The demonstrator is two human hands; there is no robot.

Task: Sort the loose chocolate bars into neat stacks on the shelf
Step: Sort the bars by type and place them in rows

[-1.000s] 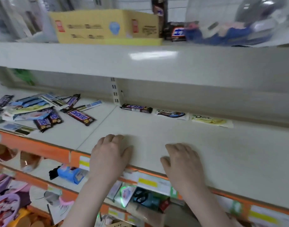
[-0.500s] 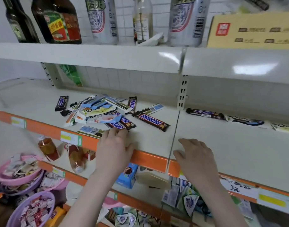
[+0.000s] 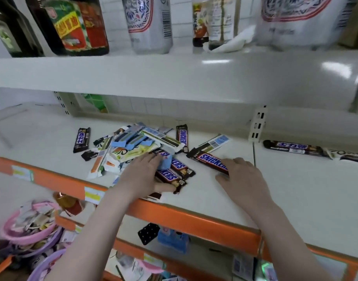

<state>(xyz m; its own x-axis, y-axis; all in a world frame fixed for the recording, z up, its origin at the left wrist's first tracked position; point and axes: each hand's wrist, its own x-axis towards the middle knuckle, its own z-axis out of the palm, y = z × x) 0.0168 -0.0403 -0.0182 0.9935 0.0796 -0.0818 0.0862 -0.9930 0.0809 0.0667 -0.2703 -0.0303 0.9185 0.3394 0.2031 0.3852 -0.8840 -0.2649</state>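
A loose pile of chocolate bars [image 3: 133, 145] lies on the white shelf [image 3: 295, 189]: pale blue, white and yellow wrappers mixed with brown Snickers bars. My left hand [image 3: 141, 175] rests on the pile's near side, fingers fairly straight over the wrappers and thumb beside two Snickers bars [image 3: 174, 171]. One Snickers bar [image 3: 208, 160] lies apart to the right, and my right hand [image 3: 243, 175] lies flat with its fingertips touching that bar's near end. A dark bar [image 3: 81, 139] sits alone to the left. At the far right a dark bar [image 3: 293, 148] and a white bar [image 3: 348, 155] lie end to end.
The shelf has an orange front edge [image 3: 194, 220] with price labels. Bottles [image 3: 72, 25] and cans [image 3: 149, 23] stand on the shelf above. Pink and purple baskets [image 3: 16, 234] of small packets sit low on the left. A slotted upright [image 3: 257, 126] divides the shelf's back.
The view swung left, from the row of bars to the pile. My left hand went from the shelf edge onto the pile. My right hand reached forward to the single Snickers bar.
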